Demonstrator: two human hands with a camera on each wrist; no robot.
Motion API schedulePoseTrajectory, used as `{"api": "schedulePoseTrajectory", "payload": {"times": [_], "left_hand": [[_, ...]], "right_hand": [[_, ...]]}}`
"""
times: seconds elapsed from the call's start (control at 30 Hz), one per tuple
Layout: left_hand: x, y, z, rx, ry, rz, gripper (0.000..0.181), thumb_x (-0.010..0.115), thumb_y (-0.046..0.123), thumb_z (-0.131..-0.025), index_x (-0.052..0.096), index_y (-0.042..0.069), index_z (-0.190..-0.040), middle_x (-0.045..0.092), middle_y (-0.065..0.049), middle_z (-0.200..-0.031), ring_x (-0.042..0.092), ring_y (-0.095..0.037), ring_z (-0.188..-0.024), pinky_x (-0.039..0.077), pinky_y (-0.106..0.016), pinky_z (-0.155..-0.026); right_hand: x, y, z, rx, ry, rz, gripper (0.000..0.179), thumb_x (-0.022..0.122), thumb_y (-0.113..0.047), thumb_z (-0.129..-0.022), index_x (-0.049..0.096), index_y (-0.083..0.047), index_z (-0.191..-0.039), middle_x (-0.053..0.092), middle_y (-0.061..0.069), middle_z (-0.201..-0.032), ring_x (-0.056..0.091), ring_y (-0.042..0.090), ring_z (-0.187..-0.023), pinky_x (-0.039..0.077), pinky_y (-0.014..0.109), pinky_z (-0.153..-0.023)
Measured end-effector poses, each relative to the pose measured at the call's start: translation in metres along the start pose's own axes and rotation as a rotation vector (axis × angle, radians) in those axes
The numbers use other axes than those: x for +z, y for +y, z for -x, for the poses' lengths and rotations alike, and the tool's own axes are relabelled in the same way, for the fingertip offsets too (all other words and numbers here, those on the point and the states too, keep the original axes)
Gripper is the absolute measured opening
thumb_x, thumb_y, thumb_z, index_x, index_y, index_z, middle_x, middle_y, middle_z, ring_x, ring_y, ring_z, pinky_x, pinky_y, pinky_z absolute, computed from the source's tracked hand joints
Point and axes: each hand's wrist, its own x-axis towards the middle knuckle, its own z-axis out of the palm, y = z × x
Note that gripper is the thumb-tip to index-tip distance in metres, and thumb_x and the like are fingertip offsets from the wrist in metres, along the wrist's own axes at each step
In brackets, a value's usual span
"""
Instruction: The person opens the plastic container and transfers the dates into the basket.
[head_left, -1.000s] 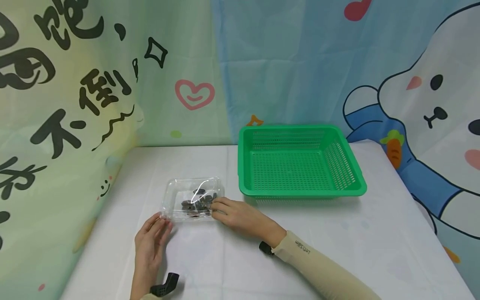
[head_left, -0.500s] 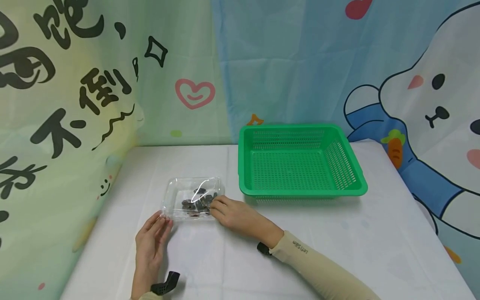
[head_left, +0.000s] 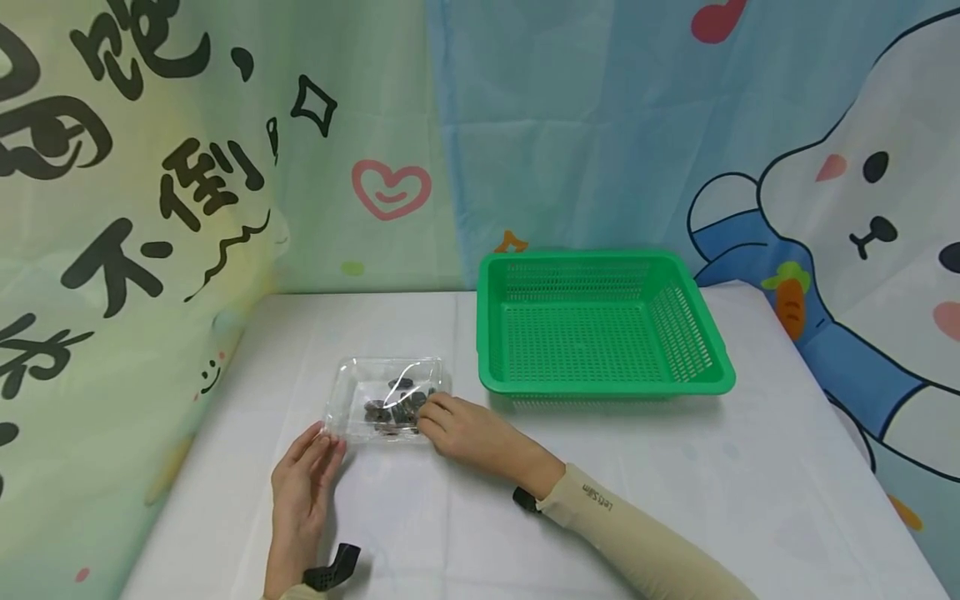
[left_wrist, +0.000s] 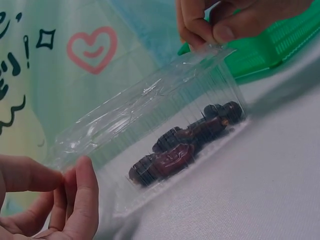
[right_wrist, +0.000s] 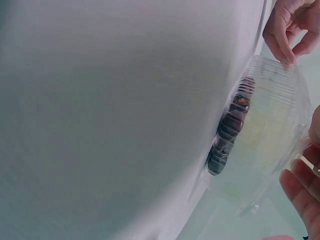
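Clear plastic box (head_left: pixel 352 400) sits on table (head_left: pixel 420 533), just far of left grip (head_left: pixel 302 479) & just left of right grip (head_left: pixel 472 429). Left grip's fingers pinched tog. on box's near-left corner; right's clamped at its near-right corner. Dark pcs (head_left: pixel 386 412) inside, mostly twd right. Green basket (head_left: pixel 603 388) farther right, apart fr. box.

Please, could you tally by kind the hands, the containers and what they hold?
Hands: 2 (left hand, right hand)
Clear plastic box: 1
Green basket: 1
Dark pieces in the box: overlapping, no exact count
Total without them: 4
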Motion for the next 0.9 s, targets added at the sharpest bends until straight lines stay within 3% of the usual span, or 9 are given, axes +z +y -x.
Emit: {"api": "schedulePoseTrajectory", "payload": {"times": [0.33, 0.5, 0.73, 0.9], "left_hand": [[0.000, 0.000, 0.003, 0.005, -0.001, 0.017, 0.019, 0.061, 0.000, -0.102, 0.071, 0.013, -0.112, 0.067, 0.000, -0.103, 0.072, -0.011, -0.095, 0.063, -0.025, -0.095], [-0.002, 0.000, 0.006, 0.003, -0.002, 0.007, 0.018, 0.062, 0.001, -0.102, 0.071, 0.014, -0.110, 0.065, -0.001, -0.104, 0.071, -0.010, -0.096, 0.062, -0.024, -0.096], [-0.005, -0.002, 0.009, 0.004, -0.007, 0.022, 0.019, 0.061, -0.001, -0.103, 0.073, 0.013, -0.108, 0.065, -0.003, -0.104, 0.072, -0.011, -0.094, 0.062, -0.025, -0.096], [-0.007, -0.003, 0.008, 0.010, -0.014, 0.029, 0.018, 0.063, -0.001, -0.102, 0.073, 0.013, -0.109, 0.065, -0.003, -0.104, 0.072, -0.011, -0.094, 0.063, -0.025, -0.095]], "right_hand": [[0.003, 0.000, 0.002, 0.002, 0.084, -0.002, 0.021, 0.050, -0.003, -0.105, 0.069, -0.007, -0.113, 0.070, 0.003, -0.116, 0.066, 0.018, -0.114, 0.055, 0.025, -0.110], [0.004, 0.003, -0.002, 0.034, 0.184, -0.046, 0.020, 0.048, -0.008, -0.104, 0.067, -0.006, -0.108, 0.069, 0.004, -0.112, 0.066, 0.017, -0.110, 0.056, 0.023, -0.107], [0.006, 0.008, -0.015, 0.219, 0.392, -0.239, 0.012, 0.055, -0.004, -0.101, 0.064, 0.000, -0.107, 0.067, 0.010, -0.113, 0.067, 0.021, -0.108, 0.057, 0.022, -0.105], [0.009, 0.010, -0.027, 0.362, 0.501, -0.313, 0.008, 0.057, 0.000, -0.100, 0.061, 0.002, -0.107, 0.065, 0.013, -0.113, 0.066, 0.024, -0.107, 0.059, 0.025, -0.099]]}}
